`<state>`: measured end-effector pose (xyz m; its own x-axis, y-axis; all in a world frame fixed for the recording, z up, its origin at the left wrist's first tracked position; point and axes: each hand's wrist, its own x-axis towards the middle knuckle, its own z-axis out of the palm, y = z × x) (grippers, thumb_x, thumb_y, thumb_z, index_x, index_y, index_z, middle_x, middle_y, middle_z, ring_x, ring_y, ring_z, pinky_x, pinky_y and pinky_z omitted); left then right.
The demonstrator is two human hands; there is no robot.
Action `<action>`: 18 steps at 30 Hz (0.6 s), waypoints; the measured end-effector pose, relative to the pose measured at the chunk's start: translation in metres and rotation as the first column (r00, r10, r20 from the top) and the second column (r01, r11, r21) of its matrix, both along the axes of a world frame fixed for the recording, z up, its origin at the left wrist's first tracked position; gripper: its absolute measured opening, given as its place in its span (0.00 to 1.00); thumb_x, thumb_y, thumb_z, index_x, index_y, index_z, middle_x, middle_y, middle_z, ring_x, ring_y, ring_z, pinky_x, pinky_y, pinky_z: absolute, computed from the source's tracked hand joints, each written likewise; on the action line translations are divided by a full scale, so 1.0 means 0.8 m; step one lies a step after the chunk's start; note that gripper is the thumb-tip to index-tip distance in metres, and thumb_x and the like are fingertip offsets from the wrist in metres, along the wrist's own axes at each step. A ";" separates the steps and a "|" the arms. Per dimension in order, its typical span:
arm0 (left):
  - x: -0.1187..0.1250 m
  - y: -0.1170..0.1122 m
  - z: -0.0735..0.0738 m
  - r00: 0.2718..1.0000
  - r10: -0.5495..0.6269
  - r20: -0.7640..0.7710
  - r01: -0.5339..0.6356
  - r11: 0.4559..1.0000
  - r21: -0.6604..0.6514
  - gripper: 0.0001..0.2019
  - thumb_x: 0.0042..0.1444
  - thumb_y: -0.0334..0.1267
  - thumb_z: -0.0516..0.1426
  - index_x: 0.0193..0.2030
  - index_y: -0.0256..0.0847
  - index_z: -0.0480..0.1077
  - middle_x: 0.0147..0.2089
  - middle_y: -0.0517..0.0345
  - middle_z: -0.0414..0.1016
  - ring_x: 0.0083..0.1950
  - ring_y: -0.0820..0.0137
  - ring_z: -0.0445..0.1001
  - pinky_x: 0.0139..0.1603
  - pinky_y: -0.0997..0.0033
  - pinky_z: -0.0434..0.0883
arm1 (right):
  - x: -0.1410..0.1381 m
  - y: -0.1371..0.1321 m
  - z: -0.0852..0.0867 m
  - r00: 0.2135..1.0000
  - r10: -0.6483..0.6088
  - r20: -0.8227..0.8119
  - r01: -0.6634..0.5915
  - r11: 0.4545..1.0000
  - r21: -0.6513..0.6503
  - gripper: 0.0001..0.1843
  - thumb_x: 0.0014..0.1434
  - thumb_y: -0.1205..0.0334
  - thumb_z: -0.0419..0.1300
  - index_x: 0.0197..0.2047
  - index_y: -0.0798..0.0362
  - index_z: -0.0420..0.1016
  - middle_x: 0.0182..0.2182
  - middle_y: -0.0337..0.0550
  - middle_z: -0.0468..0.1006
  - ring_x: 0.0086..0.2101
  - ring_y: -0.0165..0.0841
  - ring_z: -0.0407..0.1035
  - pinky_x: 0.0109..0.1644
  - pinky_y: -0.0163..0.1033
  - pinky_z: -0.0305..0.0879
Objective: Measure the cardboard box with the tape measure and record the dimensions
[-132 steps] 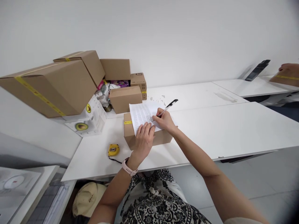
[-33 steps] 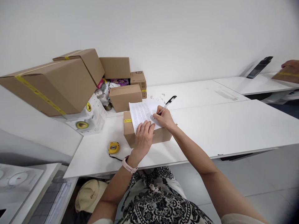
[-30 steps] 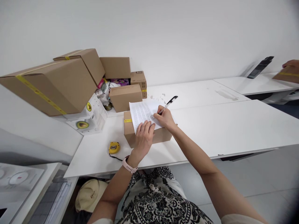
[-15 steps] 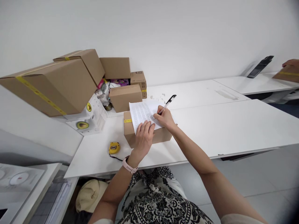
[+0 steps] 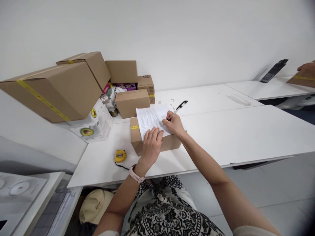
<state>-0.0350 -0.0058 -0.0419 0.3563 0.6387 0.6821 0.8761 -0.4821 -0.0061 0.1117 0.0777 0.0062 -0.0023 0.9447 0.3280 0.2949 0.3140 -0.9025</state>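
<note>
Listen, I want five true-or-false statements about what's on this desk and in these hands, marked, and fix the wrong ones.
1. The right hand holds a pen. True.
2. The left hand holds a pen too. False: it rests on the paper.
3. The paper lies directly on the table. False: it lies on a cardboard box.
4. The tape measure is yellow. True.
5. The cap is on the table. False: it's below.
</note>
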 end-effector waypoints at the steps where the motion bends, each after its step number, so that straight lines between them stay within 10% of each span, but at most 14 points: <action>1: 0.000 0.000 0.000 1.000 -0.001 0.000 0.001 1.000 -0.001 0.17 0.63 0.28 0.58 0.58 0.36 0.72 0.59 0.42 0.77 0.64 0.54 0.74 0.66 0.49 0.68 | 0.000 0.000 0.000 1.000 -0.003 0.008 0.003 1.000 -0.002 0.11 0.45 0.64 0.57 0.24 0.48 0.54 0.17 0.29 0.54 0.22 0.27 0.49 0.26 0.37 0.46; 18: 0.000 -0.001 0.001 1.000 0.003 -0.006 -0.003 1.000 -0.019 0.17 0.63 0.28 0.57 0.59 0.36 0.72 0.59 0.42 0.77 0.64 0.54 0.73 0.66 0.49 0.68 | 0.000 0.001 0.000 0.999 0.007 0.050 -0.006 1.000 -0.012 0.11 0.46 0.64 0.57 0.24 0.48 0.54 0.17 0.29 0.53 0.21 0.27 0.49 0.26 0.38 0.45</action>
<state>-0.0353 -0.0066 -0.0412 0.3581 0.6523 0.6681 0.8775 -0.4795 -0.0022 0.1120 0.0782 0.0065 -0.0244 0.9485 0.3157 0.3376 0.3051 -0.8905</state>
